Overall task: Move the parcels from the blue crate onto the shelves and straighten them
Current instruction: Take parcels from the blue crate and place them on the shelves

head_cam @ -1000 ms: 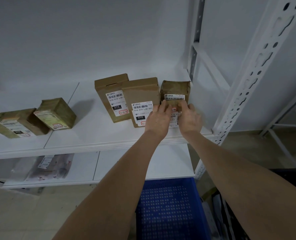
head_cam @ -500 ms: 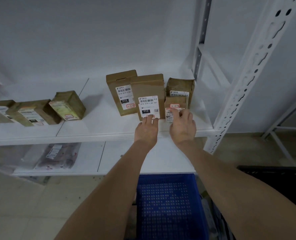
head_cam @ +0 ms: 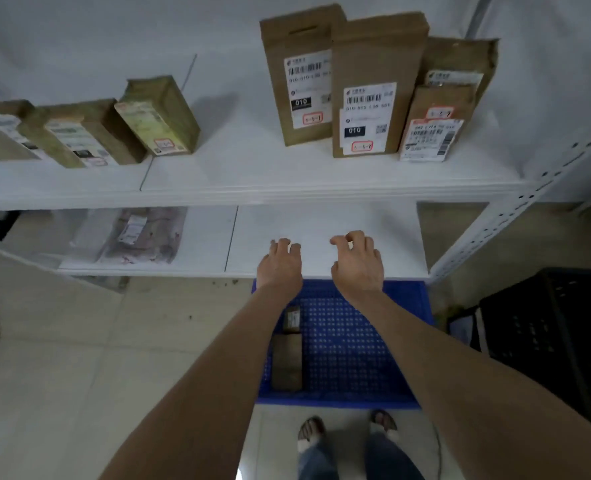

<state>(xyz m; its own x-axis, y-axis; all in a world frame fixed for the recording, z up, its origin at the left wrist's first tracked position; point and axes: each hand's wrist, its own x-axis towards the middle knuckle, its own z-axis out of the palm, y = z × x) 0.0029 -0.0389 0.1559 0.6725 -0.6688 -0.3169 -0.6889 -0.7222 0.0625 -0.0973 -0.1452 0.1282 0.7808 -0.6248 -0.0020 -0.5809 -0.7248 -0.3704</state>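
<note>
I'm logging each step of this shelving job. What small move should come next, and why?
Probably lower the left hand into the blue crate and take the larger brown parcel by its left wall. That hand and the right hand hang empty above the crate. That parcel and a smaller parcel beyond it are not yet shelved, and it lies just under the left arm.

"010" on tall parcel (head_cam: pixel 301 81) label, also middle parcel (head_cam: pixel 373 88) label.

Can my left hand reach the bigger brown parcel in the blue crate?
Probably yes: the left hand is empty, and the bigger brown parcel lies uncovered in the open blue crate below it.
</note>
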